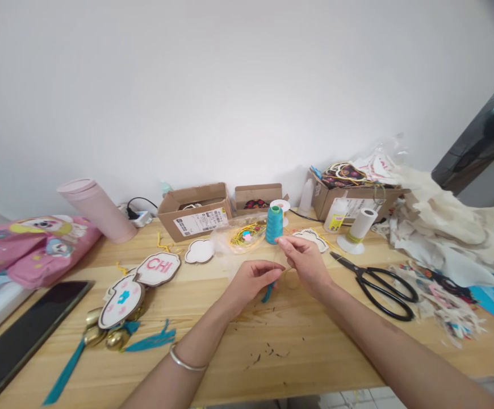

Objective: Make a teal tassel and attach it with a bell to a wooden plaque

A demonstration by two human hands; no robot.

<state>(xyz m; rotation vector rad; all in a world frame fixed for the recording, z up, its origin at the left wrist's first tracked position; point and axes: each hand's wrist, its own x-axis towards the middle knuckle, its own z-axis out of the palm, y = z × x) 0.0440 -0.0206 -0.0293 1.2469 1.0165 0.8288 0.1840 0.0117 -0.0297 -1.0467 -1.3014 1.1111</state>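
Two hands mid-tabletop, well in from the front edge. Left hand: thumb and index pinching thin cord; teal tassel hangs just under those fingers. Right hand: thumb and fingertips pressed together, what they grip too fine to tell, near spool. Spool upright, toward the back edge, beside yellow strings. Scissors right of right hand, blades toward the back edge; scraps beside them, toward the right edge. Toward the left edge: CHI patch, flower patch, bells, phone. Dark bits near the front edge.
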